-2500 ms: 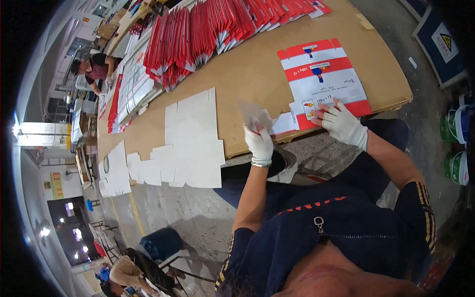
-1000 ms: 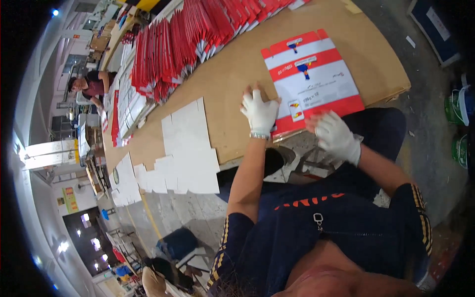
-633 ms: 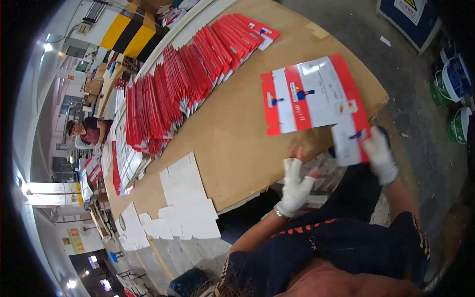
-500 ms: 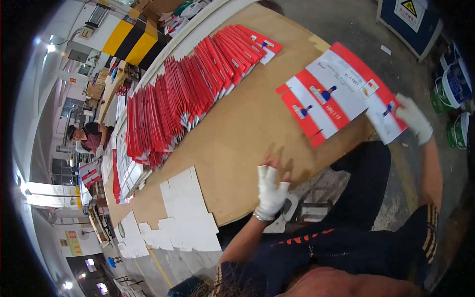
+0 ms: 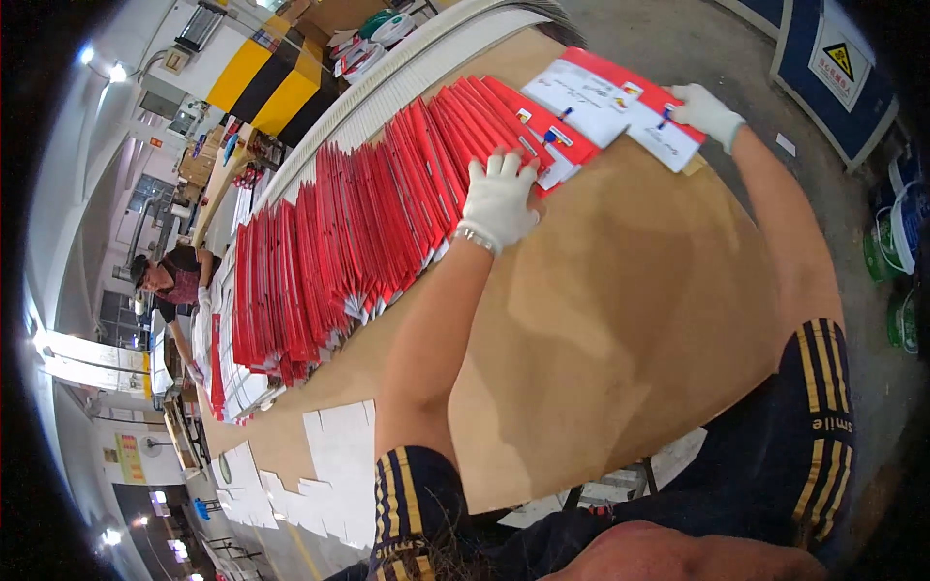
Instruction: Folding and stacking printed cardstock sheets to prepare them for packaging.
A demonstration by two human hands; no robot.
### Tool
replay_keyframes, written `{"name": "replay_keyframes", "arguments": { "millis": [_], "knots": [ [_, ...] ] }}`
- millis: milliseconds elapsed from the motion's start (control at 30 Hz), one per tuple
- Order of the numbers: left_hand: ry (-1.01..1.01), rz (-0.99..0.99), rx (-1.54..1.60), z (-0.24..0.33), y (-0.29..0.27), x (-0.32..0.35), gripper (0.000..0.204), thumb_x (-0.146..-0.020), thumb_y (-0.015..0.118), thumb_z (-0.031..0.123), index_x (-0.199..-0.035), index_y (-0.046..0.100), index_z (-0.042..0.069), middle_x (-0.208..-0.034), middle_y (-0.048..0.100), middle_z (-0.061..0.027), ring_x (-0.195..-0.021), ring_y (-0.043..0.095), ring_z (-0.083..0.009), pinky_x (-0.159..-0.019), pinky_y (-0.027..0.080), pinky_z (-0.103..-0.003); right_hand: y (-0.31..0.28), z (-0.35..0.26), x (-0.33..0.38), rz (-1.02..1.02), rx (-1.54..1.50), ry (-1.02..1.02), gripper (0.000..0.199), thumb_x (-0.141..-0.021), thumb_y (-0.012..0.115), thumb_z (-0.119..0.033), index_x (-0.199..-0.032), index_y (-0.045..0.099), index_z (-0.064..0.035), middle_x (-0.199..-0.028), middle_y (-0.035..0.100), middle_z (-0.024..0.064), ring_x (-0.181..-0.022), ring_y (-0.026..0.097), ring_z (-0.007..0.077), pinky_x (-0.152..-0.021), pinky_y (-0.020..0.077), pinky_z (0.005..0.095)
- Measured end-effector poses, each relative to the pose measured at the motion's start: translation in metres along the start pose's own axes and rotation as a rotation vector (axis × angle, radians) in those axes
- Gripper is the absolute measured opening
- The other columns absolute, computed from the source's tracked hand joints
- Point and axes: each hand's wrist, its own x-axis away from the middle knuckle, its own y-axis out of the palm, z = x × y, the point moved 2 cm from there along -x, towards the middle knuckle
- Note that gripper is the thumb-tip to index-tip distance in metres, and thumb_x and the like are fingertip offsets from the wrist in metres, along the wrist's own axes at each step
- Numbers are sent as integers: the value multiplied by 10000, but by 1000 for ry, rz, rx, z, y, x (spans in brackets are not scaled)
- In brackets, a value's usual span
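The right grip (image 5: 708, 114), in a white glove with bare fingertips, is grasping the flat red-and-white carton blank (image 5: 589, 102) by the edge of its flap, the fingers closed over the border. The blank reaches leftward from the right grip and lies printed side up, its far end over the near end of a long row of folded red cartons (image 5: 383, 198). Its left stripe, with small blue figures on it, sits just beyond and to the right of the left grip (image 5: 499, 201).

The left grip, gloved the same way, is spread and clenched on nothing; its fingertips rest on the last cartons of the row, though how firmly they press is hard to judge from above. A silvery band (image 5: 475, 237) circles the wrist just below it. The row runs away leftward from the left grip, the cartons leaning closely one on another.

Below both grips, toward the person, spreads the brown top of the bench (image 5: 591, 378). Well to the lower left of the left grip, pale card blanks (image 5: 341, 436) lie at the bench's edge. Far left of that grip, a co-worker (image 5: 179, 276) leans over the bench. Well below and right of the right grip stands a green-and-white bucket (image 5: 883, 242)
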Motion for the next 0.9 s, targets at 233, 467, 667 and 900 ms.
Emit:
{"name": "replay_keyframes", "arguments": {
  "millis": [233, 467, 667, 900],
  "knots": [
    [-32, -187, -118, -14, 49, -54, 685, -747, 647, 300, -1375, 405, 167, -1443, 373, -87, -1351, 314, -307, -958, 327, -607, 87, -46, -73, -13, -134, -37, 308, -778, 629, -215, -1012, 642, -15, -889, 664, 218, -873, 644, 324, -780, 486, 386],
    [-74, -63, 28, -28, 38, -41, 510, -719, 672, 236, -1191, 509, 132, -1325, 485, -79, -1271, 413, -308, -915, 356, -622, 105, -113, -73, -281, -213, 153, 420, -779, 684, -385, -944, 622, -4, -889, 662, 187, -831, 623, 280, -777, 468, 375],
    [-130, 81, 208, -42, 6, -30, 453, -712, 640, 96, -1145, 510, 86, -1223, 519, -107, -1259, 414, -290, -926, 408, -552, 139, -127, -68, -143, -468, 2, 346, -752, 710, -200, -1004, 594, 7, -850, 660, 152, -790, 632, 247, -738, 497, 363],
    [-109, 158, -53, -22, 15, 11, 516, -691, 710, 152, -1130, 453, 61, -1290, 476, -151, -1240, 438, -322, -993, 380, -545, 223, -177, -63, 110, -50, -264, 205, -890, 454, -172, -855, 576, -12, -919, 607, 246, -859, 577, 428, -757, 476, 475]
  ]
}}
